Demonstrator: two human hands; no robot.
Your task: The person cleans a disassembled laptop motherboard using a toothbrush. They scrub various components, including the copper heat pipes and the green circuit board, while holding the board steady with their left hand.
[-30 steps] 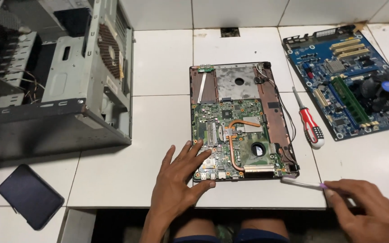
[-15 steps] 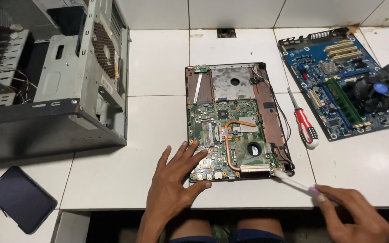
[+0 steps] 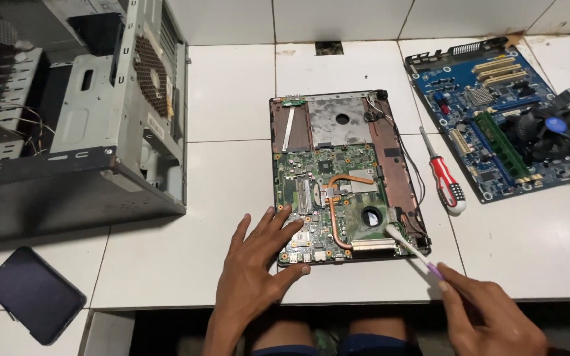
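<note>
Right hand [image 3: 489,316] pinches the purple handle end of a slim brush [image 3: 411,248], its pale head on the fan recess of the opened laptop [image 3: 348,178] on the tiled bench [image 3: 232,99]. Light and stiff, the brush looks best gripped far back; the green motherboard [image 3: 318,198] seems fragile. Left hand [image 3: 255,264] lies flat, fingers spread, pressing the board's near-left corner.

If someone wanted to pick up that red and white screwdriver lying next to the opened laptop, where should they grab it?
Best by the thick handle of the red and white screwdriver, coming from above. It lies flat on the white tiled table, handle toward the person, thin shaft pointing away. Both long sides look free, between the opened laptop and the blue circuit board, so fingers could probably close across its width.
</note>
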